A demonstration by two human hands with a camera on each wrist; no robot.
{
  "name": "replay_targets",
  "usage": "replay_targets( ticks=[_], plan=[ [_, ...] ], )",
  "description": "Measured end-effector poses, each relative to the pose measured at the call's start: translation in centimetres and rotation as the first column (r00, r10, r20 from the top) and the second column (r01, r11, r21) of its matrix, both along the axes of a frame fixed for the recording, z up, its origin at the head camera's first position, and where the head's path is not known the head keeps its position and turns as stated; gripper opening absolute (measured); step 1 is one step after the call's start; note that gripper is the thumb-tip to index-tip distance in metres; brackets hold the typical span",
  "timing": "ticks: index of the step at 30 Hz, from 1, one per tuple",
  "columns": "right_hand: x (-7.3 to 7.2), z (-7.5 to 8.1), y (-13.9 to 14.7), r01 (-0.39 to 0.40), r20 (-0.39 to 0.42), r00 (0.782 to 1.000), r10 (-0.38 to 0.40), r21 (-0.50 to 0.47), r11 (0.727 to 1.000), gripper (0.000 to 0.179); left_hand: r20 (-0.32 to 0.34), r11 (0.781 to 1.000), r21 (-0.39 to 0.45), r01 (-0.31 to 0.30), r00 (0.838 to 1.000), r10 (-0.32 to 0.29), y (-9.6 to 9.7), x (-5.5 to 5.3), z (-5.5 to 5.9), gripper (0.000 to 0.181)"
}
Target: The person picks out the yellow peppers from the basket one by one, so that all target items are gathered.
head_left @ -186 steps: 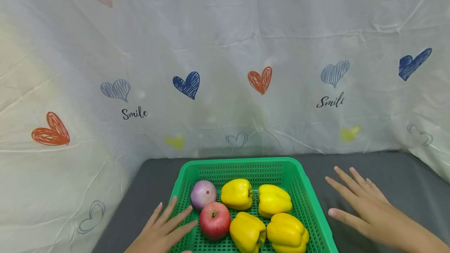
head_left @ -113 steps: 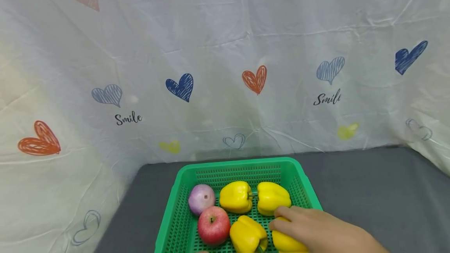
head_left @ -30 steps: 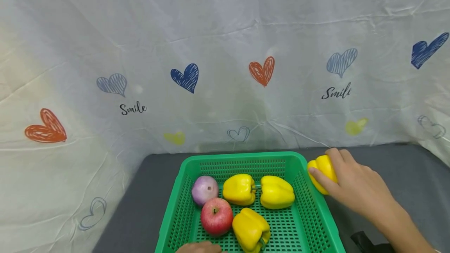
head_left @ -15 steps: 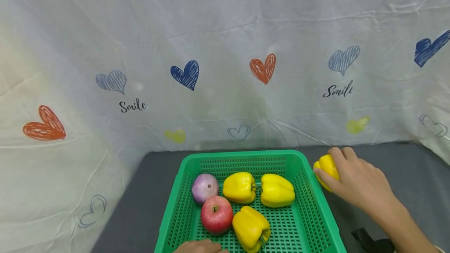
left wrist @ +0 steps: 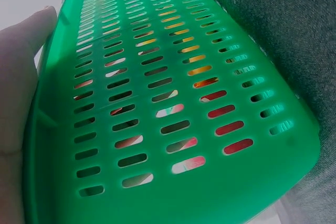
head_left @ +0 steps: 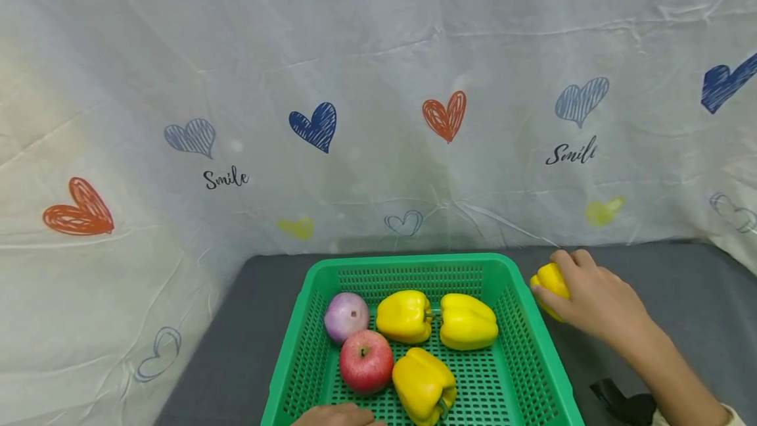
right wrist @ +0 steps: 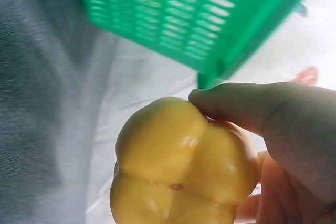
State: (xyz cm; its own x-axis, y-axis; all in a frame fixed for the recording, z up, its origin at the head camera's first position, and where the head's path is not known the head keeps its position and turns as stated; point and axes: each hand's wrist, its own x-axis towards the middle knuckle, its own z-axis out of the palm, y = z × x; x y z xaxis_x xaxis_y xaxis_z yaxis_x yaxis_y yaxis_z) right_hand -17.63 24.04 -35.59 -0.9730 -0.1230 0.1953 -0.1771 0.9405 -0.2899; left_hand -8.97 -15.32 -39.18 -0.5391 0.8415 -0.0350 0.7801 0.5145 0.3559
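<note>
In the head view, my right hand [head_left: 597, 298] holds a yellow bell pepper [head_left: 551, 288] just right of the green basket [head_left: 505, 268]. The right wrist view shows the thumb along one side of this bell pepper [right wrist: 163, 150], its lobed end toward the camera. My left hand [head_left: 337, 416] is at the basket's near side, mostly cut off by the frame. In the left wrist view it lies along the basket rim [left wrist: 44, 77], its fingers hidden. Inside the basket are a purple onion [head_left: 346, 317], a red apple [head_left: 366, 361] and three yellow bell peppers [head_left: 424, 385].
The basket stands on a dark grey table [head_left: 225, 360]. Behind it hangs a pale curtain [head_left: 367, 150] printed with hearts. A black strap-like object [head_left: 623, 403] is by the right wrist.
Since several seconds ago, my right hand has taken the near-right bell pepper out of the basket and over its right side. My left hand has moved to the near side. The last half second shows little motion.
</note>
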Motion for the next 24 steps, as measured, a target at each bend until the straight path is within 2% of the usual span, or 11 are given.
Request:
replay_targets(
  ticks=[1,6,11,13,15,17,20,21,22,24],
  plan=[
    [-0.2,-0.3,0.0,-0.004,0.015,1.000,0.004,0.001,1.000,0.047,-0.021,1.000,-0.004,0.012,1.000,-0.012,-0.1,0.0,0.0,0.019],
    [-0.7,-1.3,0.2,-0.017,0.080,0.997,0.016,0.015,1.000,0.045,-0.042,1.000,-0.004,0.024,0.999,-0.024,0.1,-0.1,0.1,0.019],
    [-0.7,-1.7,0.3,-0.031,0.115,0.993,0.026,0.044,0.999,0.042,-0.016,1.000,0.002,0.010,1.000,-0.010,0.4,-0.1,0.1,0.017],
    [-0.7,-1.9,0.2,-0.040,0.138,0.990,0.031,0.061,0.997,0.047,-0.006,1.000,-0.002,-0.003,1.000,0.003,0.5,-0.1,0.1,0.016],
    [-0.8,-2.1,0.1,-0.059,0.166,0.985,0.045,0.079,0.995,0.053,0.046,0.998,-0.005,-0.066,0.997,0.066,0.5,0.1,0.0,0.014],
    [-0.9,-2.3,0.0,-0.079,0.181,0.982,0.062,0.091,0.993,0.061,0.102,0.988,-0.008,-0.152,0.983,0.152,0.7,0.3,-0.2,0.014],
    [-1.1,-2.4,-0.1,-0.092,0.180,0.981,0.071,0.108,0.990,0.063,0.188,0.959,-0.008,-0.284,0.941,0.280,0.9,0.7,-0.6,0.019],
    [-1.2,-2.4,-0.2,-0.088,0.178,0.982,0.068,0.110,0.990,0.065,0.196,0.952,-0.017,-0.306,0.932,0.304,0.9,0.8,-0.7,0.019],
    [-1.2,-2.4,-0.2,-0.087,0.175,0.982,0.066,0.113,0.990,0.065,0.181,0.952,-0.019,-0.305,0.936,0.303,0.9,0.7,-0.8,0.020],
    [-1.2,-2.3,-0.3,-0.083,0.174,0.983,0.061,0.120,0.989,0.061,0.122,0.961,0.009,-0.276,0.954,0.273,0.7,0.7,-1.0,0.021]
  ],
)
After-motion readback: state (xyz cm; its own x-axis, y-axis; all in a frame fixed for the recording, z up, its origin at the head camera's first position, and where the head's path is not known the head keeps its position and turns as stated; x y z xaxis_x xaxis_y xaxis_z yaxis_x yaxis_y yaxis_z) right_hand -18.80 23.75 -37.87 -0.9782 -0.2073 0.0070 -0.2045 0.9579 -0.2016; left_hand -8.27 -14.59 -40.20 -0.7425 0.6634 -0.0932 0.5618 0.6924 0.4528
